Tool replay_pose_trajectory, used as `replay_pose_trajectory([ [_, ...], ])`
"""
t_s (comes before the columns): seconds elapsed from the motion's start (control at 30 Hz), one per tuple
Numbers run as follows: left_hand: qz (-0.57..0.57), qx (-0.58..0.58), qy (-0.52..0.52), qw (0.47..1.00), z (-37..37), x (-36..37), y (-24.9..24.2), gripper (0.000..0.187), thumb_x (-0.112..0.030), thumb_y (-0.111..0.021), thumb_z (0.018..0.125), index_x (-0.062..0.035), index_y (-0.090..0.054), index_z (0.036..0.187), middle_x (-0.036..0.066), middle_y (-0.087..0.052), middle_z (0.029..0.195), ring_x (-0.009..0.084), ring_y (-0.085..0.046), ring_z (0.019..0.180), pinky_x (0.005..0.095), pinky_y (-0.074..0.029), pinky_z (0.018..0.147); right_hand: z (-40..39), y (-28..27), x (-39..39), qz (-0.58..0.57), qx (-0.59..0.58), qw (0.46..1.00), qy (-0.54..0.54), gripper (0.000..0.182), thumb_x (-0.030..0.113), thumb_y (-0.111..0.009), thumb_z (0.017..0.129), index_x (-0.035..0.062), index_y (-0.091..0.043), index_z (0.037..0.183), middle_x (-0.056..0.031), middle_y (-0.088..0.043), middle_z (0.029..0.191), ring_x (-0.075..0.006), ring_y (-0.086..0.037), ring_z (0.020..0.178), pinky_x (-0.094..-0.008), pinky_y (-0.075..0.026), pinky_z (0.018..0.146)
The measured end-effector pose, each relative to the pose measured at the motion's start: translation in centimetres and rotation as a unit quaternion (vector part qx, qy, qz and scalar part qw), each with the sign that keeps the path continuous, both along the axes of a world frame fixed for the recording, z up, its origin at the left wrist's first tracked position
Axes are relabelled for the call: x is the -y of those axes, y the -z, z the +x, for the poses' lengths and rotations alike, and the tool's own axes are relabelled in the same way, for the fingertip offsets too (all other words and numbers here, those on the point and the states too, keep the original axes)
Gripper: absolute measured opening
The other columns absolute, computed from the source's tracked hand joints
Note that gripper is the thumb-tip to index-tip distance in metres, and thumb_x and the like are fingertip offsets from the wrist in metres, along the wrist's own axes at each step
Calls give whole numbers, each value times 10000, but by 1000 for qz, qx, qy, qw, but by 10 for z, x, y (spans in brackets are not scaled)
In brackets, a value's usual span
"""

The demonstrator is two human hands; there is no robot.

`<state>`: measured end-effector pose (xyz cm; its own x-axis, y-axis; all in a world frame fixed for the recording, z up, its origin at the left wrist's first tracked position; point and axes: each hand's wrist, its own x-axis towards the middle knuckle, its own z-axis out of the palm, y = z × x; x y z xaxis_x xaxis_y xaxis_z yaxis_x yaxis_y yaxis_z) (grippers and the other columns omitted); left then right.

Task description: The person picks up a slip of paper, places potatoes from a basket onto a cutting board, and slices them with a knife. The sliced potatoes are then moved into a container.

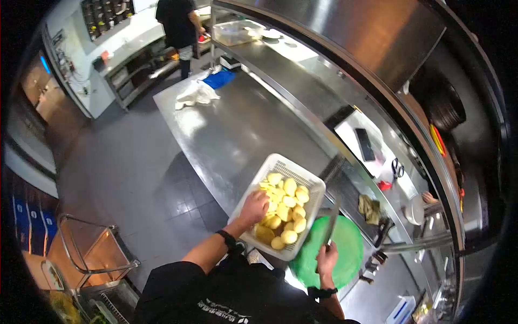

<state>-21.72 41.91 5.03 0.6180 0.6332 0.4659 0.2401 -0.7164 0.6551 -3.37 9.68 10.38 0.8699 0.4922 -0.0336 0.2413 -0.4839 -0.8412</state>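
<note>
A white plastic basket [318, 186] of peeled potatoes [288, 236] stands at the near end of the steel table; some yellow pieces in it look sliced. My left hand [254, 208] reaches over its left side, fingers curled down among the potatoes. Whatever those fingers hold is hidden. In my right hand [327, 259] is a knife [332, 224], gripped by the handle, its blade pointing away from me. Beneath the knife lies a round green cutting board [345, 245], partly covered by the basket's right edge.
White cloth [197, 96] and a blue cloth [218, 79] lie at the table's far end. A shelf on the right bears a phone [365, 144], scissors [397, 168] and a bowl [414, 210]. Another person [177, 27] stands at the back. A metal cart [97, 245] is lower left.
</note>
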Motion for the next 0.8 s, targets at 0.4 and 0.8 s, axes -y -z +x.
replay_pose_trajectory([
  [0.4,-12,-186,382,905,-105,-41,25,226,-185,-625,960,-75,-621,1157,178,-586,1422,396,-465,1429,593,-273,1257,-28,44,34,-357,91,929,-3,534,258,-626,985,83,-541,1482,-307,-677,1221,-482,-644,1106,-556,-501,945],
  [0.8,-212,-410,198,865,-337,-319,122,427,-248,-619,866,-67,-713,1241,222,-729,1156,424,-687,1128,522,-567,938,11,43,-248,59,111,990,59,371,199,-604,1021,-3,-579,1333,-132,-652,1304,-245,-599,1217,-404,-466,1085],
])
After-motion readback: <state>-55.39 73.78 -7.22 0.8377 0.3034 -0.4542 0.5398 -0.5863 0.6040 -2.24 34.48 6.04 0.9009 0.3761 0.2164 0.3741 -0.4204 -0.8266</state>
